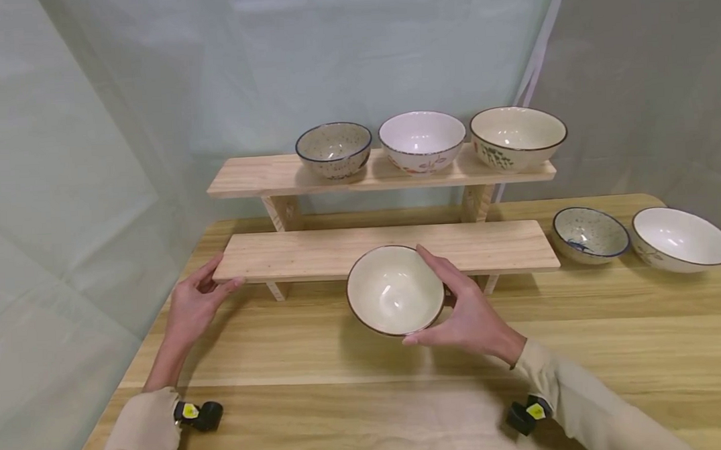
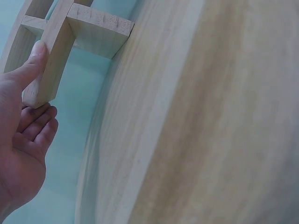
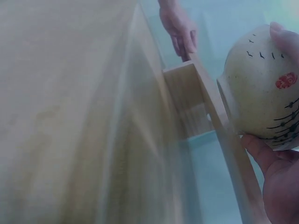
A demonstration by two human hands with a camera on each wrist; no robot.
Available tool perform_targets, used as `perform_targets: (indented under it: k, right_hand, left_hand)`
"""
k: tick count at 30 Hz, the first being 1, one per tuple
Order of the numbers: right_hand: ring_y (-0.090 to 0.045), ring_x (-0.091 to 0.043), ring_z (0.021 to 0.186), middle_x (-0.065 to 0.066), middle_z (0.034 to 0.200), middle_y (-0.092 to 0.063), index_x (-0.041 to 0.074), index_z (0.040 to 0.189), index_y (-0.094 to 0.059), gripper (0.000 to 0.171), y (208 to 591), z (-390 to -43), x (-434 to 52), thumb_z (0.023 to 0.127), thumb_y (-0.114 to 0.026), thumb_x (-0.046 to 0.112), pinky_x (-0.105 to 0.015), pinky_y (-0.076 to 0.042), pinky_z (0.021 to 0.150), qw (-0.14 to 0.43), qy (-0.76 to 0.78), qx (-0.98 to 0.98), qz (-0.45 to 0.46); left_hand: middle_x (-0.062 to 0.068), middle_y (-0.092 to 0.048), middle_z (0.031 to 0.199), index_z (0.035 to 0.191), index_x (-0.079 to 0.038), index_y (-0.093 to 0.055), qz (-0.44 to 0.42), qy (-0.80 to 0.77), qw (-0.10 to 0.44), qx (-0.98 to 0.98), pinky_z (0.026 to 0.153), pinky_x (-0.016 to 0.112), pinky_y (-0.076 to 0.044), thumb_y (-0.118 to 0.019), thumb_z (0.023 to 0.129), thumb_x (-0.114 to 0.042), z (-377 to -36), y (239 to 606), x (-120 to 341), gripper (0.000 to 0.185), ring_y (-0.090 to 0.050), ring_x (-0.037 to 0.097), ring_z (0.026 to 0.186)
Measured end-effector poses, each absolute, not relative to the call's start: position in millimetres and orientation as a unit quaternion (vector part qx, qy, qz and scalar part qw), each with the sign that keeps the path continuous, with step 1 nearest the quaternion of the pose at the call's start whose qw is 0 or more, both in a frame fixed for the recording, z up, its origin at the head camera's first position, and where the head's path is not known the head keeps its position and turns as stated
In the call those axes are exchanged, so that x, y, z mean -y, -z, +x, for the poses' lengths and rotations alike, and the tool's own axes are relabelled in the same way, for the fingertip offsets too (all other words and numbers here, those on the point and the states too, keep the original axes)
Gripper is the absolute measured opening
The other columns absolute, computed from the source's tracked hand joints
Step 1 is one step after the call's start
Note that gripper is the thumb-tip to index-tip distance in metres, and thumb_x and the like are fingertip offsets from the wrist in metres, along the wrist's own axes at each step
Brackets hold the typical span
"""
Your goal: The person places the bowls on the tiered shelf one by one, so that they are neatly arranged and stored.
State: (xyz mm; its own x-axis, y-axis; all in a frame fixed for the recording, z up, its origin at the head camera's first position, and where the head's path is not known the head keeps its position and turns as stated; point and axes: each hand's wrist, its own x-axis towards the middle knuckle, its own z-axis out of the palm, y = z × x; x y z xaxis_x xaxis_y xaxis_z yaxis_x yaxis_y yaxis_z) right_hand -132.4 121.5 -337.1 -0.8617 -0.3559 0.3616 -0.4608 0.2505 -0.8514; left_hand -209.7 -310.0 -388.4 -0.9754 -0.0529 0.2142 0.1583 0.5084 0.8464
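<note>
My right hand [image 1: 476, 317] grips a cream bowl [image 1: 393, 291] with a brown rim, thumb at the near side and fingers round the far side. The bowl is held in front of the lower board [image 1: 301, 251] of a two-tier wooden shelf, its inside turned up toward the head camera. Black bird-like marks and a red patch show on the bowl's outside [image 3: 254, 79] in the right wrist view. At the board's left end, my left hand [image 1: 193, 306] holds the corner, its thumb [image 2: 35, 60] along the front edge and the other fingers round the end.
On the upper board [image 1: 255, 172] stand a speckled blue-rimmed bowl [image 1: 333, 145], a white floral bowl [image 1: 422, 142] and a cream bowl with green leaves [image 1: 516, 137]. Right of the shelf, a small speckled bowl [image 1: 590, 235] and a wide white bowl [image 1: 681, 238] sit on the wooden table [image 1: 284, 416].
</note>
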Motion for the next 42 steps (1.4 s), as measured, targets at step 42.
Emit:
perform_targets:
  k: [42]
  right_hand:
    - [-0.043, -0.027, 0.125, -0.013, 0.146, -0.034, 0.011, 0.151, -0.027, 0.112, 341, -195, -78, 0.059, -0.093, 0.017, -0.038, -0.047, 0.093, 0.092, -0.569, 0.771, 0.271]
  left_hand:
    - [0.024, -0.042, 0.139, 0.146, -0.001, -0.035, -0.037, 0.491, 0.116, 0.863, 0.080, 0.009, -0.045, -0.071, 0.087, -0.026, -211, 391, 311, 0.073, -0.046, 0.035, 0.123]
